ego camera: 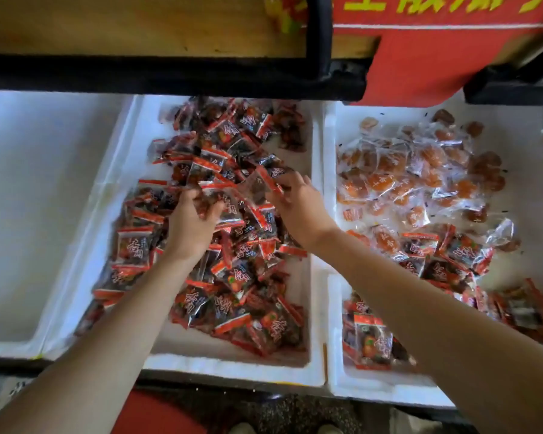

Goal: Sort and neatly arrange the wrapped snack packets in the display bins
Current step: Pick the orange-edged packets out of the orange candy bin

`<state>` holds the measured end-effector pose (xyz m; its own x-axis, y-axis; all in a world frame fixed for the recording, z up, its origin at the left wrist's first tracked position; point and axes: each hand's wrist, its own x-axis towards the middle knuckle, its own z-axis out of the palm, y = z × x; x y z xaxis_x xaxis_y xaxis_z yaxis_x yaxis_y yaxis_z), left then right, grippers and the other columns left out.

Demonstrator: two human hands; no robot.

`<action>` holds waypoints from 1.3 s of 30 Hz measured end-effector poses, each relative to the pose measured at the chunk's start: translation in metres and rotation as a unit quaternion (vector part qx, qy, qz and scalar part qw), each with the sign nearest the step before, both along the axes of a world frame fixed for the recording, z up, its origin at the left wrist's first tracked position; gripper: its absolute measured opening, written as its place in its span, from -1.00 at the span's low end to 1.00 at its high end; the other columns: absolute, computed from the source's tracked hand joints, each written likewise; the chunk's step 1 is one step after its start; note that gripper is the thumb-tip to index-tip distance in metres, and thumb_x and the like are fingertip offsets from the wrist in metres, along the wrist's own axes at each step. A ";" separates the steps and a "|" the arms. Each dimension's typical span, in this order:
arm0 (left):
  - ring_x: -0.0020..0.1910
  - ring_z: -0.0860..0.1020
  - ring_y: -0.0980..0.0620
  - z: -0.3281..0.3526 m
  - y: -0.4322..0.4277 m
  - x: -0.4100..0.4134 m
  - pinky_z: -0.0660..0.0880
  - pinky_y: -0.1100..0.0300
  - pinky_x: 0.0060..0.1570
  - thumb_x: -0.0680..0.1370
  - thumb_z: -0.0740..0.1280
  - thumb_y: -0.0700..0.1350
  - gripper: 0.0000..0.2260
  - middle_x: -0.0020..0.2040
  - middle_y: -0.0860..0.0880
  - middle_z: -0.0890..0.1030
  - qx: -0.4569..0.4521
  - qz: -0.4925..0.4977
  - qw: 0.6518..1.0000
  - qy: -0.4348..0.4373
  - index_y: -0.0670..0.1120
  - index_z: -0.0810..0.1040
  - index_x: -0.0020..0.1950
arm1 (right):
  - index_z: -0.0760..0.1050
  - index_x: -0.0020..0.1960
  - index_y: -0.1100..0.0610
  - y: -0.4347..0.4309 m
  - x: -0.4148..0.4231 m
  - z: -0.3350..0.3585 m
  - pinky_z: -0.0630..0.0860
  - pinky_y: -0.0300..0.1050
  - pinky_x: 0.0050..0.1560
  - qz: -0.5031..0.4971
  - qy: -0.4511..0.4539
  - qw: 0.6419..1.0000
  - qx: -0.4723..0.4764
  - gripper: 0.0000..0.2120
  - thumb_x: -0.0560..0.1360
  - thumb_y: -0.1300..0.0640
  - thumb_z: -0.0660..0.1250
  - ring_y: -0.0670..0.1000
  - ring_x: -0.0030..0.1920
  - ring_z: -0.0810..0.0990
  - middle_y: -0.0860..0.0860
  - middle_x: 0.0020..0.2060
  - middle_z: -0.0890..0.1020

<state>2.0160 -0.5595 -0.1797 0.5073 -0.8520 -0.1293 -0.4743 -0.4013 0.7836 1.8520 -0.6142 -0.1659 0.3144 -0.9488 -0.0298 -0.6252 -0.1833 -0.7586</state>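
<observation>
The left hand (192,222) has its fingers curled down into the red packets (239,277), gripping a few at the top of the heap. Just beside it, the right hand (297,203) pinches one packet (265,183) between thumb and fingertips. Both hands are over the middle bin (232,369), where the red packets lie jumbled. The right bin (329,170) holds orange packets (402,180) at the back and more red ones nearer the front.
</observation>
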 end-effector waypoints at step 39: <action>-0.28 0.46 0.26 -0.039 -0.052 -0.285 0.38 0.49 -0.30 0.60 0.29 -0.16 -0.95 -0.19 0.08 0.54 -0.010 -0.323 0.941 -0.097 -0.13 0.48 -0.02 | 0.49 0.08 0.18 0.021 -0.345 -0.047 0.47 -0.08 -0.15 -0.183 0.061 0.981 0.023 -0.83 0.53 0.12 0.31 0.10 -0.15 0.57 0.09 -0.12 0.63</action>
